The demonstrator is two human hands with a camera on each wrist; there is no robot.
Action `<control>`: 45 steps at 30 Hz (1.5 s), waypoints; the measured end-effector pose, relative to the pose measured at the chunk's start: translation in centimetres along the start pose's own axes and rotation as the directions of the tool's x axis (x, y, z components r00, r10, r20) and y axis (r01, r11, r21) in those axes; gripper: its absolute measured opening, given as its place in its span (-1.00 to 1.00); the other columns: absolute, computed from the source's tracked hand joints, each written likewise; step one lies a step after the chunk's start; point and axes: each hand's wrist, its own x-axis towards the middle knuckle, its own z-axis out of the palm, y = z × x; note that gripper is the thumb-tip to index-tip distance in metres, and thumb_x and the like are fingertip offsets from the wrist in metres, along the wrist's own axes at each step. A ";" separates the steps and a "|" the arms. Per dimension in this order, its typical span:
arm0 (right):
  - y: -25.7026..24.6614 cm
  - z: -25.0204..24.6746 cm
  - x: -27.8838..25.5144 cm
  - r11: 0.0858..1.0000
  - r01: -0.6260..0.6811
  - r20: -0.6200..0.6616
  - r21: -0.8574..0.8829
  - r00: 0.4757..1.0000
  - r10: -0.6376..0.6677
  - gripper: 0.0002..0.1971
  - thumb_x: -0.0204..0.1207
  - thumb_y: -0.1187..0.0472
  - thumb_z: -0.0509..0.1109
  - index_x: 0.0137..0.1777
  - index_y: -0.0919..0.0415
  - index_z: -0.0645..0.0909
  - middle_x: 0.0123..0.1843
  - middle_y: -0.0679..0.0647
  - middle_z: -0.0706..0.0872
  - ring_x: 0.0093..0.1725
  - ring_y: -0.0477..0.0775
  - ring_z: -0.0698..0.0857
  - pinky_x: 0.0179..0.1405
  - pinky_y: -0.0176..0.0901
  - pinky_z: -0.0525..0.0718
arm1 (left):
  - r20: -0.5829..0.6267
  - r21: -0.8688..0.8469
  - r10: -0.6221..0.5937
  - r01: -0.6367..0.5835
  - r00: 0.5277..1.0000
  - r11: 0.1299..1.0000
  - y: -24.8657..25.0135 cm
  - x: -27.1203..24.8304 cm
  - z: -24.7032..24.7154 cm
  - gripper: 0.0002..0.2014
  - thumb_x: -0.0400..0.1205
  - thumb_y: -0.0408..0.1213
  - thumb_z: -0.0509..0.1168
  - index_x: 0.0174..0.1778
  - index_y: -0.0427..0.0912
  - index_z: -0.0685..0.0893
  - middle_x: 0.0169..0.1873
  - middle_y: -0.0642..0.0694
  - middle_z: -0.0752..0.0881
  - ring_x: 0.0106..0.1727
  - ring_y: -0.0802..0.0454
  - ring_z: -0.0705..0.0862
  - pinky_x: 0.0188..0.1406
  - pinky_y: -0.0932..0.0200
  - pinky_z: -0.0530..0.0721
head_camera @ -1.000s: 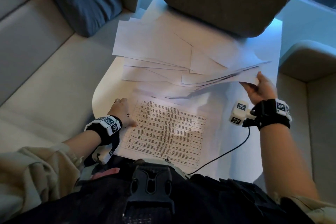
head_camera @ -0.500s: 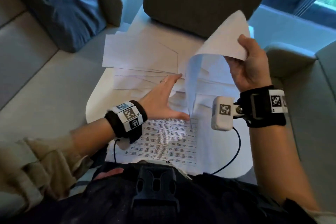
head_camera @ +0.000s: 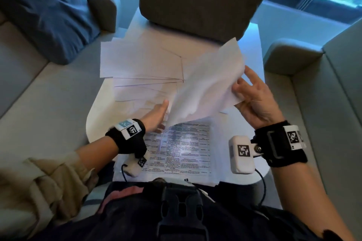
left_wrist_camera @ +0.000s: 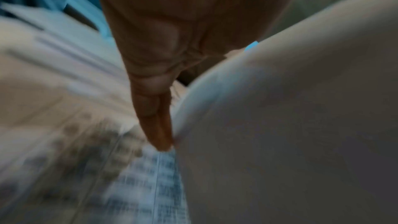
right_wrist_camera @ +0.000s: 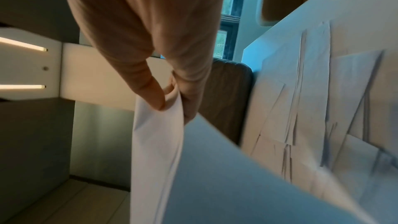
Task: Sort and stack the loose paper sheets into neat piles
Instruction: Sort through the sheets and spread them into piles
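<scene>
A: What is nearest the person?

B: A printed sheet (head_camera: 180,150) lies flat on the desk (head_camera: 252,49), on top of a small pile. That pile is just begun.

A: And the hands?

B: The left hand (head_camera: 156,115) is flat, fingers straight, touching the lifted sheets (head_camera: 205,88). The right hand (head_camera: 254,100) pinches those sheets by one edge, up in the air.

A: What is left?

B: Farther back, many loose sheets (head_camera: 141,68) lie fanned out and crooked. Most of the sorting is not done yet.
</scene>
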 end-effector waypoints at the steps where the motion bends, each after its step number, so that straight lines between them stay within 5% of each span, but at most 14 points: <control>1: 0.3 0.3 0.0 1.000 -0.012 0.022 -0.008 1.000 0.012 -0.42 0.54 0.60 0.17 0.55 0.30 0.31 0.27 0.24 0.65 0.19 0.14 0.62 0.11 0.00 0.72 | 0.051 -0.040 -0.018 0.020 0.999 0.999 -1.0 0.7 0.2 0.12 0.26 0.66 -0.23 0.61 -0.06 0.21 0.47 -0.21 0.46 0.33 -0.12 0.56 0.42 -0.25 0.45; 7: 0.6 1.8 0.2 0.999 -0.014 0.059 0.040 0.998 0.012 -0.53 0.53 0.61 0.10 0.41 0.35 0.46 0.05 0.14 0.73 0.03 0.07 0.71 0.00 -0.08 0.73 | 0.063 -0.241 -0.237 0.246 0.969 0.939 -0.2 -0.8 0.9 -0.13 0.52 0.46 -0.29 0.66 -0.03 0.05 0.53 -0.25 0.36 0.37 -0.29 0.53 0.32 -0.18 0.52; 11: 0.5 3.3 0.7 0.999 0.010 0.112 0.038 0.994 -0.014 -0.56 0.53 0.61 0.10 0.36 0.33 0.48 0.10 0.21 0.66 0.14 0.16 0.64 0.21 0.04 0.66 | 0.257 -0.240 -0.291 0.352 0.922 0.905 0.5 -2.6 1.2 0.10 0.32 0.62 -0.15 0.62 -0.14 0.18 0.41 -0.32 0.48 0.09 -0.41 0.67 -0.03 -0.15 0.73; 13: 0.3 3.9 0.8 0.999 0.029 0.142 0.042 0.989 -0.034 -0.57 0.54 0.60 0.08 0.34 0.32 0.50 0.11 0.21 0.66 0.11 0.14 0.66 0.22 0.04 0.64 | 0.210 -0.273 -0.305 0.355 0.929 0.894 0.8 -3.6 1.5 0.53 -0.16 0.75 0.09 0.57 -0.37 0.23 0.18 -0.26 0.59 0.14 -0.36 0.67 -0.32 0.17 0.77; 14: 0.2 3.9 0.7 0.998 0.031 0.149 0.053 0.988 -0.039 -0.57 0.54 0.60 0.08 0.33 0.31 0.50 0.11 0.20 0.67 0.09 0.12 0.67 0.20 0.03 0.66 | 0.143 -0.299 -0.305 0.335 0.942 0.893 0.5 -3.6 1.5 0.49 -0.08 0.77 -0.01 0.53 -0.42 0.29 0.07 -0.23 0.65 0.06 -0.23 0.74 -0.53 0.31 0.70; 15: 0.2 3.6 0.6 0.998 0.026 0.149 0.064 0.988 -0.036 -0.57 0.53 0.60 0.08 0.33 0.31 0.51 0.11 0.20 0.68 0.08 0.11 0.68 0.17 0.00 0.67 | 0.086 -0.350 -0.282 0.294 0.956 0.889 -0.2 -2.7 1.1 0.18 0.31 0.63 -0.01 0.51 -0.39 0.36 -0.05 -0.21 0.73 -0.15 -0.09 0.80 -0.62 0.33 0.66; 17: 0.3 2.4 0.3 0.998 0.001 0.134 0.058 0.991 -0.009 -0.56 0.50 0.60 0.09 0.33 0.31 0.51 0.07 0.18 0.70 0.03 0.08 0.69 0.09 -0.07 0.71 | 0.111 -0.347 -0.233 0.258 0.966 0.902 -1.3 -1.1 -0.3 -0.28 0.63 0.29 0.01 0.40 -0.29 0.50 -0.14 -0.18 0.78 -0.38 0.05 0.77 -0.58 0.29 0.67; 23: 4.4 -4.9 -1.8 0.956 -0.232 -0.078 -0.180 0.972 0.221 -0.57 0.53 0.59 0.12 0.28 0.24 0.56 -0.10 0.11 0.78 -0.21 0.02 0.74 -0.26 -0.21 0.73 | -0.068 -0.289 -0.149 0.123 0.987 0.949 -4.1 -1.8 -6.2 -0.65 0.60 -0.20 0.37 0.24 -0.32 0.63 -0.02 -0.17 0.77 -0.19 0.02 0.75 -0.24 0.18 0.70; 27: 9.3 -9.4 -3.0 0.766 -0.498 -0.187 -0.406 0.866 0.464 -0.47 0.43 0.70 0.12 0.29 0.26 0.56 -0.06 0.16 0.80 -0.12 0.11 0.77 -0.25 -0.05 0.78 | 0.009 -0.104 -0.223 0.222 0.975 0.969 -7.9 -2.9 -8.9 -0.59 0.43 -0.34 0.53 0.20 -0.22 0.65 0.00 -0.15 0.78 -0.09 -0.04 0.76 -0.19 0.15 0.76; 30: 12.3 -11.0 -3.7 0.578 -0.584 -0.268 -0.570 0.797 0.541 -0.50 0.43 0.67 0.22 0.30 0.26 0.53 -0.01 0.22 0.73 -0.11 0.15 0.74 -0.30 -0.07 0.76 | 0.130 0.008 -0.304 0.306 0.944 0.952 -9.7 -3.6 -9.2 -0.37 0.12 -0.23 0.70 0.09 -0.23 0.66 -0.38 0.00 0.62 -0.31 0.05 0.69 -0.43 0.20 0.68; 33: 13.9 -11.8 -3.8 0.414 -0.611 -0.323 -0.675 0.749 0.578 -0.70 0.47 0.55 0.34 0.12 0.24 0.51 -0.10 0.22 0.64 -0.28 0.12 0.69 -0.38 -0.01 0.74 | 0.073 0.024 -0.339 0.338 0.938 0.941 -10.3 -3.5 -8.9 -0.52 0.36 -0.44 0.55 0.18 -0.34 0.59 -0.48 0.06 0.55 -0.36 0.06 0.71 -0.42 0.14 0.71; 36: 14.3 -13.4 -3.0 0.233 -0.648 -0.426 -0.725 0.687 0.588 -0.70 0.51 0.31 0.45 0.16 0.18 0.44 0.06 0.23 0.63 -0.22 0.19 0.73 -0.42 0.01 0.75 | -0.097 0.149 -0.287 0.299 0.953 0.942 -10.0 -2.5 -9.2 -0.61 0.52 -0.34 0.46 0.24 -0.32 0.57 -0.12 -0.12 0.73 -0.14 -0.02 0.72 -0.22 0.16 0.71; 41: 13.2 -15.4 -2.7 -0.196 -0.522 -0.556 -0.830 0.799 0.230 -0.42 0.47 0.00 0.48 0.43 0.21 0.44 0.39 0.36 0.46 0.32 0.33 0.52 0.36 0.02 0.46 | -0.295 0.479 -0.006 0.153 0.956 0.864 -6.2 -0.7 -8.5 -0.60 0.55 -0.20 0.39 0.31 -0.16 0.58 0.29 -0.11 0.60 0.22 -0.05 0.60 0.26 0.13 0.49; 45: 14.2 -15.2 -2.9 -0.256 -0.513 -0.571 -0.819 0.769 0.287 -0.06 0.34 -0.06 0.59 0.62 0.12 0.14 0.53 0.45 0.17 0.54 0.42 0.24 0.54 0.20 0.28 | -0.113 0.656 0.126 -0.021 0.986 0.754 -3.7 2.5 -6.2 -0.70 0.59 -0.24 0.33 0.24 -0.12 0.62 0.29 -0.15 0.54 0.34 -0.11 0.52 0.34 0.11 0.43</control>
